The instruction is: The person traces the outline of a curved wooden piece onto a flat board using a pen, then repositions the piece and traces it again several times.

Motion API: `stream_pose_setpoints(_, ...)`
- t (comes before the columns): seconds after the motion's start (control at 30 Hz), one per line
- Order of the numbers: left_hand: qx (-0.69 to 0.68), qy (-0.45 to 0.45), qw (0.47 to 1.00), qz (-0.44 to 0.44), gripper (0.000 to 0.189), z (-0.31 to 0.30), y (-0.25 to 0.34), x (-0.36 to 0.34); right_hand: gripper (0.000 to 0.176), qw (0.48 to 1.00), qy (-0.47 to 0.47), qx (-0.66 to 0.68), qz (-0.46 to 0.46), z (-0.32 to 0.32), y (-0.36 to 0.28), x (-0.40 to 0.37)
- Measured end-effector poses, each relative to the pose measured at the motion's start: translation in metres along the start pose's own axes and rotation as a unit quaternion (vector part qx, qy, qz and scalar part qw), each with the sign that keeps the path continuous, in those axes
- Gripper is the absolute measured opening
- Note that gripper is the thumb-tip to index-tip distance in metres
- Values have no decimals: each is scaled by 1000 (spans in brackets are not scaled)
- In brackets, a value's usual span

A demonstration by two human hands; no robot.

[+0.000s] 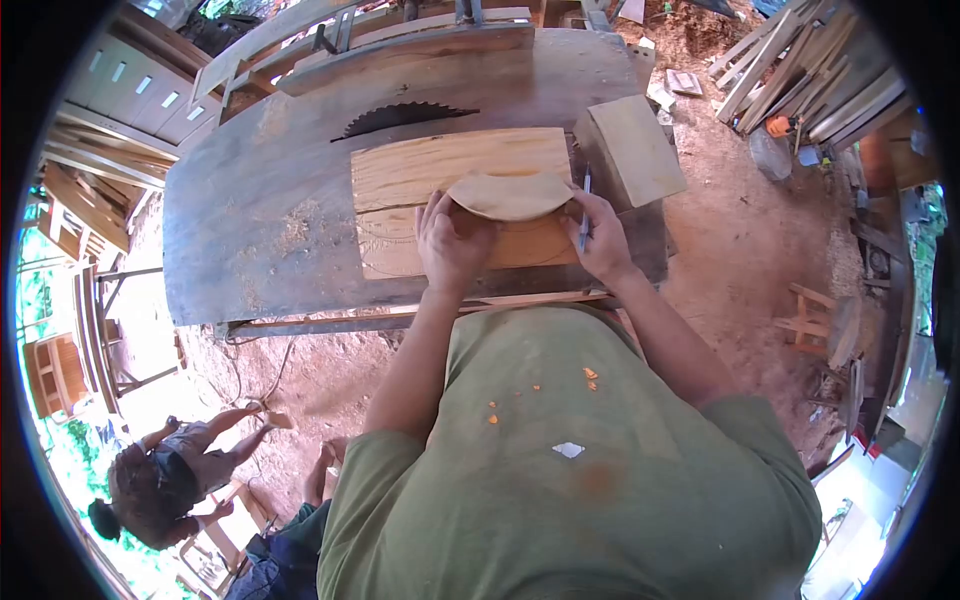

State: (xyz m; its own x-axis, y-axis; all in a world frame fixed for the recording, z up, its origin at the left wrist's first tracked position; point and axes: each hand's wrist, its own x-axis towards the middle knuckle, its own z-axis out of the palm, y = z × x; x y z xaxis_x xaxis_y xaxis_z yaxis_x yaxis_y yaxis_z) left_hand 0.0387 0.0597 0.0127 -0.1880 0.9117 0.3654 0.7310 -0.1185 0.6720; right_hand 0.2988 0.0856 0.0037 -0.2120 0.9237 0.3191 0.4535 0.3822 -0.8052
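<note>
A curved, crescent-like piece of wood [513,197] is held between my two hands over a flat wooden board [440,160]. Its left end is gripped by my left hand [455,242], fingers closed at the edge. My right hand [602,238] pinches the right end and also has a pen [585,210] upright between its fingers. Curved lines are drawn on the board, which has a dark gap or line across its left part. Part of the board is hidden under the curved piece and my hands.
A toothed circular saw blade [405,118] sticks up through the saw table [225,230] beyond the board. At the right stands a wooden block [640,150]. Sawdust [293,232] lies at left. Two people [175,480] are at the lower left; lumber [800,75] leans at upper right.
</note>
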Motion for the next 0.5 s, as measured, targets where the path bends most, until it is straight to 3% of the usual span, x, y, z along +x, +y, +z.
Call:
stream_pose_setpoints(0.2,28,34,999,32,72,-2,-2,-5,51,999,-38,22,26,-5,5,-2)
stream_pose_setpoints(0.3,22,42,998,34,75,1,1,-6,56,999,-24,17,-16,-2,12,-8)
stream_pose_setpoints(0.37,21,42,998,51,75,2,-3,-6,57,996,39,-63,-44,2,4,-10)
stream_pose_setpoints(0.5,31,22,998,49,76,0,-3,-5,56,998,33,-34,29,1,7,-18)
